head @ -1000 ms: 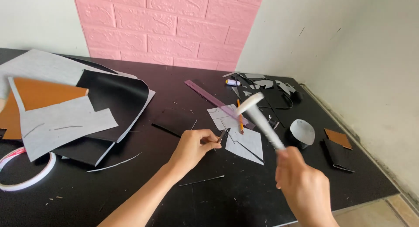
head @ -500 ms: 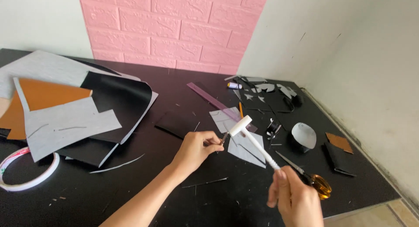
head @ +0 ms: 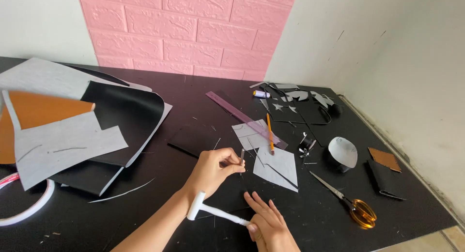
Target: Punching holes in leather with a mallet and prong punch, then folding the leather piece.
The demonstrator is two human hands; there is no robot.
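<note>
Left hand [head: 213, 168] is pinching a thin metal punch [head: 241, 157] upright on the black sheet [head: 193, 138] beside the grey paper template [head: 276, 166] – right hand [head: 269, 228] is gripping a white mallet [head: 213, 213] lying low, sideways – no punched holes showing, scissors [head: 348, 203] idle.

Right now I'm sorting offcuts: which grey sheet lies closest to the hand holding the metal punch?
The small diamond-shaped grey sheet, just right of the left hand and its punch. The rectangular one under the ruler lies farther back.
</note>
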